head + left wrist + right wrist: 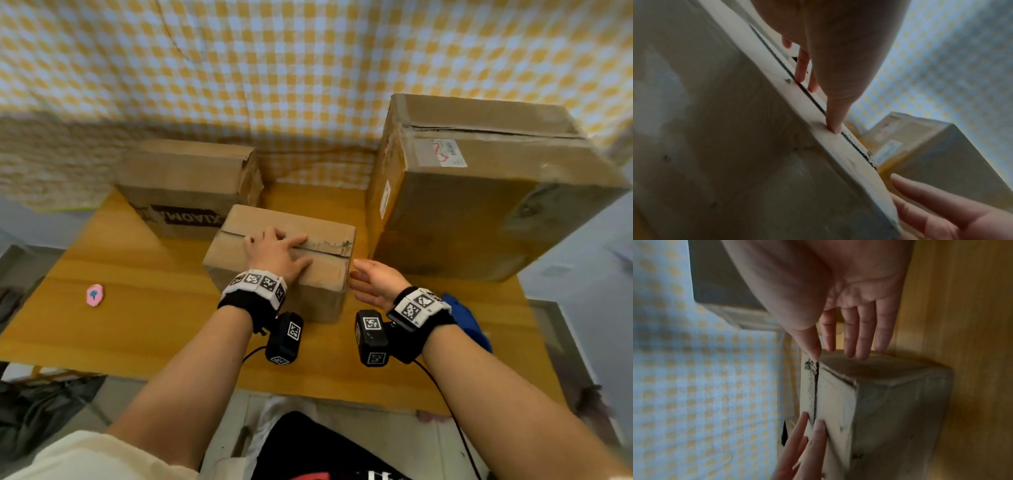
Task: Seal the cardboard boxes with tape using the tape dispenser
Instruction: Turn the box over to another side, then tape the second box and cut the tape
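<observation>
The small box [281, 246] is pinned under the left hand [274, 253], fingers spread flat along its seam. The right hand [375, 282] is held open just beside the box's right end, nothing gripped.

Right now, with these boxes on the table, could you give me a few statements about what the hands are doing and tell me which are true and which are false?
1. The left hand lies flat on top of the small box. True.
2. The right hand holds a tape dispenser. False: it is open and holds nothing, beside the small box's right end.
3. Three cardboard boxes stand on the wooden table. True.
4. The small box's top seam is already taped over. False: the dark seam between the flaps shows bare.
5. The large box stands left of the small one. False: it stands to the right.
</observation>
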